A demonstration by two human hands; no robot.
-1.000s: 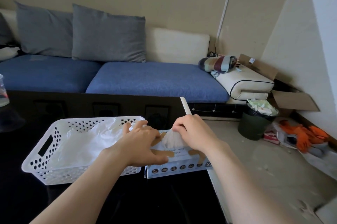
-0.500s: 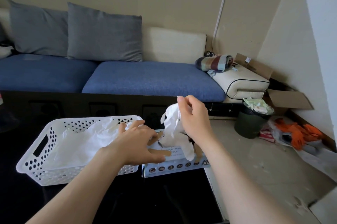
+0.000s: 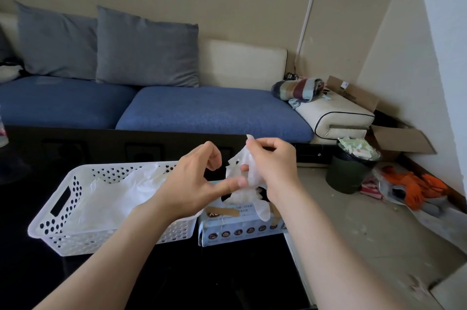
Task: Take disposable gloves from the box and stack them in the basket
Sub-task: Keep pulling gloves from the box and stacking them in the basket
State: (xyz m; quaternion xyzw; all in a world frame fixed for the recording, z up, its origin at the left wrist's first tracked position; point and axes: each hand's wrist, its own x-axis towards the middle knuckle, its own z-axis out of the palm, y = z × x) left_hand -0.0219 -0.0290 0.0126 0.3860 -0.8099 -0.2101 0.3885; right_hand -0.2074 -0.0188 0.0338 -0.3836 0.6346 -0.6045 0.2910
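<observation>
Head view: black table [image 3: 227, 274] fills the lower left; its right edge runs just past the glove box [image 3: 240, 230], which sits at that edge; bare floor [image 3: 353, 234] beyond, open room up to a dark bin [image 3: 350, 170] and orange clutter [image 3: 414, 183] by the wall; the table's far edge meets the blue sofa [image 3: 214, 112]. White perforated basket [image 3: 48, 227] is left of the box, side by side, about touching; it holds a loose pile of clear gloves [image 3: 113, 198]; box top is open, more gloves [image 3: 242, 196] bulge from the slot. My right grip [image 3: 270, 165] is above the box, thumb and fingertips pinching the top of one glove [image 3: 236, 165]; it hangs crumpled in the air over the slot, not in the basket. My left grip [image 3: 189, 181] is over the basket's right end; fingers loosely curved, holding nothing, thumb stuck out toward the glove's lower part; blurred, contact can't tell.
</observation>
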